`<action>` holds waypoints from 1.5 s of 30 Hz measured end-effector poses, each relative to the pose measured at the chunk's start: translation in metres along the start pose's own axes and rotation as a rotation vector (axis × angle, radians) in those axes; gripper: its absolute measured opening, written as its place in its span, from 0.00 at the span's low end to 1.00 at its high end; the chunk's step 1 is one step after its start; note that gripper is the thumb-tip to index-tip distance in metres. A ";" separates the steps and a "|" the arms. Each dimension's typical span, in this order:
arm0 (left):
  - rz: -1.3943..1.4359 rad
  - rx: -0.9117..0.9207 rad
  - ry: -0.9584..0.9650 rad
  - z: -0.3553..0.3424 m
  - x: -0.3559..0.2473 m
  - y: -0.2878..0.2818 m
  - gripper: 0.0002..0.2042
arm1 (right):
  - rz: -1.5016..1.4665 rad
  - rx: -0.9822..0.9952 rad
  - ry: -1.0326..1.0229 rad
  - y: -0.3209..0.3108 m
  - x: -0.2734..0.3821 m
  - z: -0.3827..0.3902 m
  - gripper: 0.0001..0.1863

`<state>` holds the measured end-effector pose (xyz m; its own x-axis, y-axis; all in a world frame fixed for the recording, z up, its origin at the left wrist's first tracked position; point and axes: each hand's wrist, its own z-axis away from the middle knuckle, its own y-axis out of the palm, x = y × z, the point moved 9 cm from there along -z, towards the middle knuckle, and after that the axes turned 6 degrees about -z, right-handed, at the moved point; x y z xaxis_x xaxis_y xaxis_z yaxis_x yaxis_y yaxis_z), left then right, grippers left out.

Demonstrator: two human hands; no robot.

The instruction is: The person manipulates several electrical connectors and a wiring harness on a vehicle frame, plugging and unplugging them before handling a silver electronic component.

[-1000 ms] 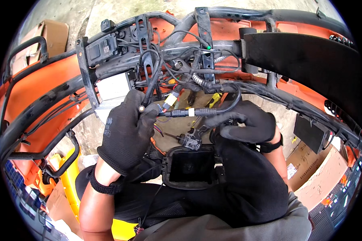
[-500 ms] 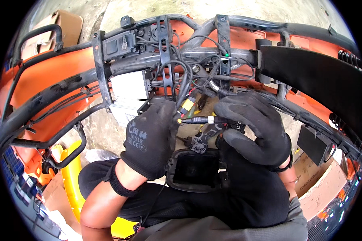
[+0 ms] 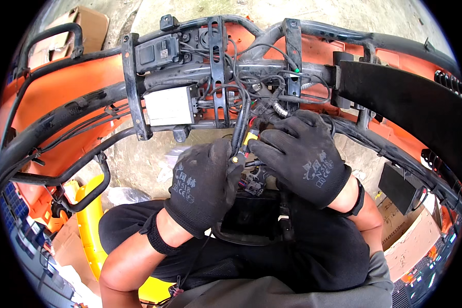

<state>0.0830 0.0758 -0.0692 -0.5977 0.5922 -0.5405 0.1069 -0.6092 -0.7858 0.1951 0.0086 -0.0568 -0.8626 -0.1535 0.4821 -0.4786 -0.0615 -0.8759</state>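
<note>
My left hand (image 3: 203,182), in a black glove, is closed on a black cable connector with a yellow end (image 3: 235,160) showing at the thumb. Opposite it, my gloved right hand (image 3: 303,156) bends its fingers over a black cable (image 3: 253,163) between the hands; its fingertips are partly hidden. Just above my fingers, a yellow plug (image 3: 250,138) sits among the wires. A thick black wire bundle (image 3: 239,120) runs down to my left hand from the frame. Between my legs lies a dark display unit (image 3: 249,218), partly covered by my hands.
A black tubular frame (image 3: 97,97) with orange panels (image 3: 51,118) spans the far side. It carries a white box (image 3: 170,106), a black module (image 3: 159,52) and loose wiring. Cardboard boxes (image 3: 413,226) stand at the right and far left. A yellow panel (image 3: 90,231) lies left of my legs.
My right hand has moved left and turned palm down, bringing its fingers to the cable beside my left hand. A second silvery box below the white one no longer shows.
</note>
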 end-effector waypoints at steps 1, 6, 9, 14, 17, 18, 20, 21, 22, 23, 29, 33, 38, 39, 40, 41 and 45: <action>0.017 0.040 -0.076 0.003 0.004 0.004 0.09 | -0.014 0.008 -0.021 -0.002 0.000 0.001 0.18; 0.123 0.020 -0.108 0.015 -0.002 0.019 0.09 | -0.408 -0.067 0.064 -0.030 -0.023 -0.002 0.28; 0.090 -0.054 0.000 0.015 -0.013 0.024 0.10 | -0.520 -0.177 0.233 -0.033 -0.041 -0.005 0.27; -0.019 -0.096 0.033 0.014 -0.017 0.028 0.10 | -0.597 -0.068 0.337 -0.020 -0.045 -0.022 0.26; -0.060 -0.096 0.046 0.013 -0.020 0.026 0.10 | -0.435 -0.141 0.311 -0.016 -0.050 -0.023 0.25; -0.064 -0.083 0.046 0.012 -0.022 0.024 0.10 | -0.329 -0.129 0.280 -0.018 -0.046 -0.028 0.25; -0.118 -0.061 0.046 0.011 -0.024 0.025 0.10 | -0.123 -0.100 0.220 -0.018 -0.041 -0.035 0.24; -0.146 -0.050 0.047 0.011 -0.024 0.026 0.10 | -0.093 -0.094 0.215 -0.013 -0.041 -0.035 0.20; -0.137 -0.057 0.047 0.010 -0.024 0.023 0.10 | -0.056 -0.050 0.216 -0.013 -0.040 -0.039 0.18; -0.128 -0.064 0.047 0.009 -0.025 0.020 0.11 | -0.020 -0.008 0.218 -0.014 -0.039 -0.043 0.17; -0.167 -0.251 0.050 0.004 -0.026 -0.011 0.07 | 0.096 -0.067 0.187 -0.043 -0.041 -0.058 0.11; -0.098 -0.343 0.085 0.003 -0.020 -0.027 0.05 | -0.194 -0.304 0.297 -0.066 -0.068 -0.060 0.09; -0.099 -0.209 0.072 0.001 -0.020 -0.013 0.13 | -0.295 -0.382 0.538 -0.086 -0.087 -0.049 0.08; -0.103 -0.213 0.071 0.001 -0.020 -0.011 0.13 | -0.273 -0.353 0.449 -0.083 -0.078 -0.053 0.08; -0.105 -0.248 0.086 0.003 -0.021 -0.010 0.11 | -0.254 -0.324 0.359 -0.080 -0.068 -0.057 0.08; -0.107 -0.284 0.100 0.004 -0.022 -0.009 0.08 | -0.328 -0.311 0.346 -0.076 -0.062 -0.058 0.09; -0.156 -0.312 0.122 0.004 -0.025 -0.010 0.07 | -0.073 0.062 0.133 -0.057 -0.036 -0.057 0.18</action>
<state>0.0940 0.0646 -0.0464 -0.5291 0.7349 -0.4243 0.2705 -0.3278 -0.9052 0.2439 0.0737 -0.0226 -0.8419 -0.0151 0.5395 -0.5334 -0.1292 -0.8360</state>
